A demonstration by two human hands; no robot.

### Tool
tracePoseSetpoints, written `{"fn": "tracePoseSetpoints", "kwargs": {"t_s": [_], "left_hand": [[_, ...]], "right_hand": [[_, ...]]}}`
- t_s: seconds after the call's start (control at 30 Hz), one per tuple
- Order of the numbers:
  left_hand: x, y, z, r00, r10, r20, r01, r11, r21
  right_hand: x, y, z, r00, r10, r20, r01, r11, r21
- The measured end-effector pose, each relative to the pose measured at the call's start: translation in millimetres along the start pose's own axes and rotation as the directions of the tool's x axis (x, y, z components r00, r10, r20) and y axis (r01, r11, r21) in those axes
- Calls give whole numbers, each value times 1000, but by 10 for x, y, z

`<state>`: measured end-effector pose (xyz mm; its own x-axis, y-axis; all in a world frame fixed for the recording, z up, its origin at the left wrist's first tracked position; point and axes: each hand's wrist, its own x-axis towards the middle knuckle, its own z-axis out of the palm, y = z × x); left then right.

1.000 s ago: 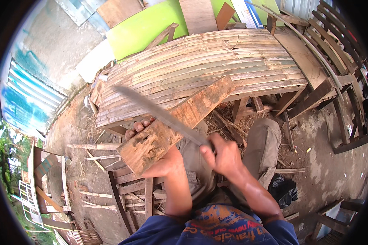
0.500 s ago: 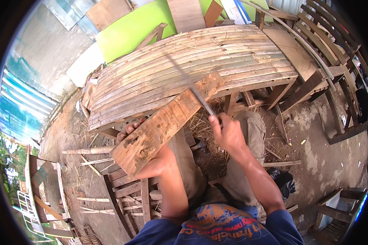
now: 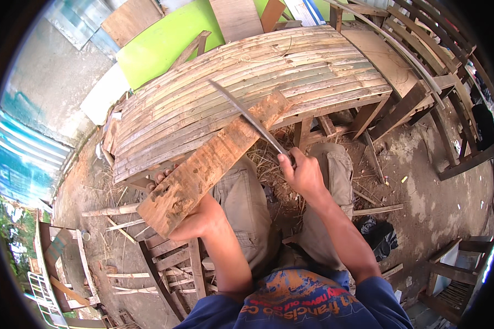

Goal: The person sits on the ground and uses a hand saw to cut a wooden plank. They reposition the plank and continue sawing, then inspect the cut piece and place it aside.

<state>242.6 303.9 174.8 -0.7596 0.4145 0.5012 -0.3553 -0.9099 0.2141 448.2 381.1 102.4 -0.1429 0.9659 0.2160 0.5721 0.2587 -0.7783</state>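
A rough, weathered wooden plank (image 3: 206,162) slants from the lower left up over the near edge of a slatted bench. My left hand (image 3: 187,223) is wrapped round its lower end from beneath; the fingertips curl at the far side and the palm is mostly hidden. In my right hand (image 3: 304,174) I grip a long knife (image 3: 241,111) with a narrow metal blade. Its blade lies across the plank's upper part, the tip pointing up and left over the bench. The handle is mostly covered by my fingers.
The bench (image 3: 164,109) of wooden slats fills the space ahead. Dark wooden frames (image 3: 450,98) stand at the right, and a slatted wooden piece (image 3: 173,253) lies near my left leg. A black plastic bag (image 3: 380,240) sits right of my legs. Straw and sticks litter the ground.
The blade, blurred before, is now sharp and has shifted slightly left and down. The plank and both hands have moved a little left in the view.
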Motion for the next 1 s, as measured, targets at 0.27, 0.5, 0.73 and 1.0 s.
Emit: {"fn": "tracePoseSetpoints", "kwargs": {"t_s": [0.27, 0.5, 0.73, 1.0], "left_hand": [[95, -49, 307, 871, 123, -475, -7, 971, 240], [78, -62, 405, 877, 118, -465, -15, 976, 219], [166, -82, 393, 861, 127, -492, -18, 975, 222], [229, -54, 307, 890, 142, -433, -30, 966, 255]], "right_hand": [[-19, 62, 50, 997, -21, -80, 15, 997, -76], [-142, -74, -57, 997, -80, 2, 80, 994, -77], [132, 25, -6, 988, -149, 45, 152, 986, -66], [92, 230, 0, 998, -56, -20, 54, 995, -79]]}}
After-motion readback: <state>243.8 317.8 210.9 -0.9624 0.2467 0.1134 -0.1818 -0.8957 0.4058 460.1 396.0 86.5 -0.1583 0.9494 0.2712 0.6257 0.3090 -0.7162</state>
